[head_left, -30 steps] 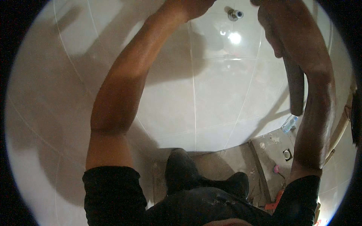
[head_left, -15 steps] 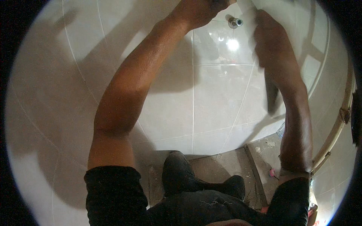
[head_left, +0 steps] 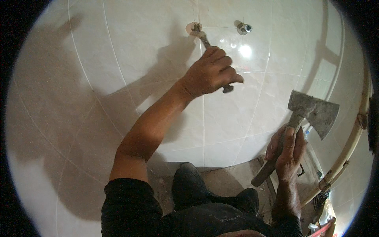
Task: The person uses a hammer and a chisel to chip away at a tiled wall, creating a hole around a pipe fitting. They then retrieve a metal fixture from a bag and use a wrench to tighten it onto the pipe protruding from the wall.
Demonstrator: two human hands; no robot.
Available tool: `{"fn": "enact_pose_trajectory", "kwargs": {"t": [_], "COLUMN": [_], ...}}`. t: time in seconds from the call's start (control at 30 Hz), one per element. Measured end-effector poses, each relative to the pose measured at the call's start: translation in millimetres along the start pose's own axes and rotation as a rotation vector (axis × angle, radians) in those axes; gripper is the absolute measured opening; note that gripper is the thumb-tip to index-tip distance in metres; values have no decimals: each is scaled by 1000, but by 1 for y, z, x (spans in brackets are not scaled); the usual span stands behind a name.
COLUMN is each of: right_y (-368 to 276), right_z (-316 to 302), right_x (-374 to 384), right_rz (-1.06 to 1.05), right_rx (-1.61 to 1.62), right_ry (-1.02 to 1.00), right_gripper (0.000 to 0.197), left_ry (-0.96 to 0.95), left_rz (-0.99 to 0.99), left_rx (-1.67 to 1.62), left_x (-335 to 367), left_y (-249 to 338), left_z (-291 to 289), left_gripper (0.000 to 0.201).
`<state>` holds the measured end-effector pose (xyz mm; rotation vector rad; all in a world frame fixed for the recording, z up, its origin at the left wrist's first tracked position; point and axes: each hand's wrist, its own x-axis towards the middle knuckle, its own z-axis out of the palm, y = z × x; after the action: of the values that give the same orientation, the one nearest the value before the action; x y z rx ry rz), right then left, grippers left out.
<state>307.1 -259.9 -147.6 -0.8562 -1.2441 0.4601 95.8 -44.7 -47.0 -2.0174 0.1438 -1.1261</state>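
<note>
We hold a dark metal bar-shaped tool (head_left: 205,41) in the left hand (head_left: 214,72), with the fingers wrapped around its shaft. Its long axis slants from upper left to lower right; the upper end stands at a round, rough-edged hole (head_left: 189,28) in the pale glossy tile wall (head_left: 231,112), and the lower end projects below the fist. We cannot tell how deep the upper end enters. To the right of the hole, a silver cylindrical pipe fitting (head_left: 245,28) projects from the wall.

We grip a grey steel-headed hatchet (head_left: 312,110) in the right hand (head_left: 289,149), closed around the handle, well apart from the tool. Its handle runs from lower left to upper right; the head is uppermost, its flared cutting edge facing right and slightly downward.
</note>
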Motion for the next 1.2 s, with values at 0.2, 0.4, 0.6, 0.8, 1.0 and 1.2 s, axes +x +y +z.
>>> {"fn": "enact_pose_trajectory", "kwargs": {"t": [0.2, 0.4, 0.6, 0.8, 1.0, 1.2], "right_y": [20, 16, 21, 9, 22, 7], "right_z": [2, 3, 6, 25, 54, 48], "right_x": [-13, -11, -8, 26, 91, 86], "right_rz": [155, 200, 176, -608, -395, -594], "right_rx": [41, 43, 135, 232, -115, -38], "right_ry": [-12, -66, -192, -199, -25, -152], "right_gripper": [35, 35, 36, 37, 30, 36], "left_ry": [39, 98, 60, 193, -16, 145], "left_rz": [-89, -119, -71, -143, -359, -371], "left_rx": [-64, -103, -126, -182, -170, -339], "left_x": [9, 20, 35, 75, 92, 78], "left_y": [1, -21, -32, -31, -41, -50], "left_z": [-1, 1, 1, 9, 19, 4], "left_gripper": [33, 34, 36, 34, 29, 29]}}
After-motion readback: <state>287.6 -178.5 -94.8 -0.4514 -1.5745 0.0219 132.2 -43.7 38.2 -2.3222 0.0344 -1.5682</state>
